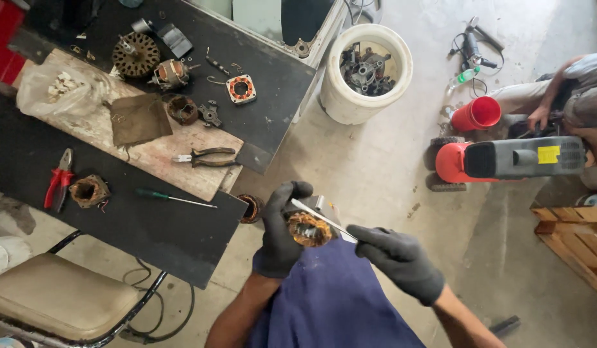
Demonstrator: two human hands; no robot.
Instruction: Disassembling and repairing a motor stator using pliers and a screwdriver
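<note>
Gloved left hand (280,233) grips a copper-wound motor stator (309,229) above the lap; gloved right hand (396,260) is closed on a thin metal blade (323,220) laid across the windings. Judged step: prying at the coil; the next move calls for steady leverage without slipping. Right, on the floor: a red-and-grey machine (505,161) bearing a small yellow rectangular label (548,154); beside it, a red cup (476,113).

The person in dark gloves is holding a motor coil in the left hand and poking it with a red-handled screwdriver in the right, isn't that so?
Not quite. The head view shows the right hand holding a thin silver metal blade, not a red-handled screwdriver. The left hand does hold the motor coil.
</note>
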